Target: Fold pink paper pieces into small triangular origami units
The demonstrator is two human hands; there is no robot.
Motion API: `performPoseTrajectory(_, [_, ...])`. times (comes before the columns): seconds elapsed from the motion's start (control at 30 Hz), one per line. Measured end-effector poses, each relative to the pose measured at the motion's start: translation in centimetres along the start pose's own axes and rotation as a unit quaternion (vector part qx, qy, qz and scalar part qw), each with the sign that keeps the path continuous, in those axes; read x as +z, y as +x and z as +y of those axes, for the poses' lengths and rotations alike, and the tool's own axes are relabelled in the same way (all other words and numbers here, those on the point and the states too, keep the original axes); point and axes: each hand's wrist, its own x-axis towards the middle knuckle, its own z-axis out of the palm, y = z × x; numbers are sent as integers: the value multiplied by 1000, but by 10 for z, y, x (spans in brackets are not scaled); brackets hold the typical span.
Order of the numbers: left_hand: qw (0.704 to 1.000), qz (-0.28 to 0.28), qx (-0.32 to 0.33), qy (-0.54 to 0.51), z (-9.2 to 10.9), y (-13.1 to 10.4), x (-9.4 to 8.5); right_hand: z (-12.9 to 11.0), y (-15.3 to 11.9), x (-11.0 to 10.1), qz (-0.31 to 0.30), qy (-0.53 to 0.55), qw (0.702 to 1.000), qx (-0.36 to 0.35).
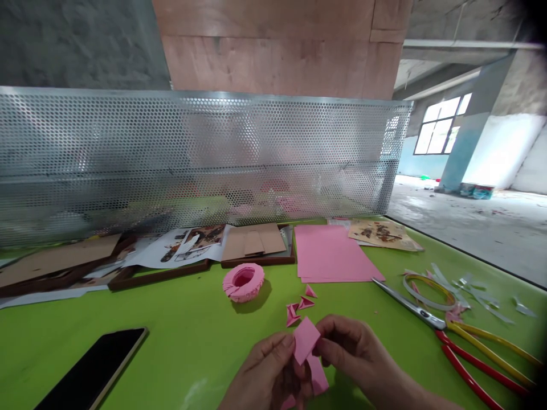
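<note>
Between my two hands is a small pink paper piece (306, 340), turned like a diamond. My left hand (267, 370) pinches its left corner between thumb and fingers. The fingertips of my right hand (352, 347) are closed on its right corner. Below it on the green table, another small pink strip (318, 376) shows partly behind my fingers. Just beyond my hands lie several folded pink paper triangles (306, 303). A round pink ring of folded paper (243, 282) sits farther left.
Pink paper sheets (335, 253) lie at the back. Large scissors (431, 319) with red and yellow handles rest at right, beside tape rolls (429, 291) and clear scraps. A phone (94, 367) lies at left. Framed boards (254, 242) line a perforated metal panel (213, 154).
</note>
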Motion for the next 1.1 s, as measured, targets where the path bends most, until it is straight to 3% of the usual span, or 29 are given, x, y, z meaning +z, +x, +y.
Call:
performPoseTrajectory(0.1, [999,2,-11,32,1,-2,-2,1,-2,1,-25,-5,999,32])
performPoseTrajectory(0.17, [997,29,-12,71,0,-4,-4,2,-4,1,-14,-59,998,14])
performPoseTrajectory(0.27, [991,70,-25,110,0,-5,-7,1,-6,0,16,-190,975,-115])
performPoseTrajectory(0.33, [989,73,-35,122,-1,-5,-7,-3,-7,0,-3,-240,947,-215])
performPoseTrajectory(0.43, [985,59,-8,160,0,-5,-5,-9,-7,0,16,-277,924,-262])
performPoseTrajectory(0.57, [960,42,95,258,6,-5,3,-10,-5,-1,67,-344,910,-222])
performPoseTrajectory(0.7, [968,18,88,235,8,-5,9,-7,-5,-2,41,-403,886,-225])
performPoseTrajectory(0.8, [976,-6,68,206,6,-4,7,-7,-5,-2,25,-388,900,-198])
performPoseTrajectory(1.0, [971,7,31,238,4,-2,2,-10,-3,-2,47,-305,944,-116])
performPoseTrajectory(1.1, [965,-7,39,260,1,0,3,-12,-3,-1,46,-292,948,-119])
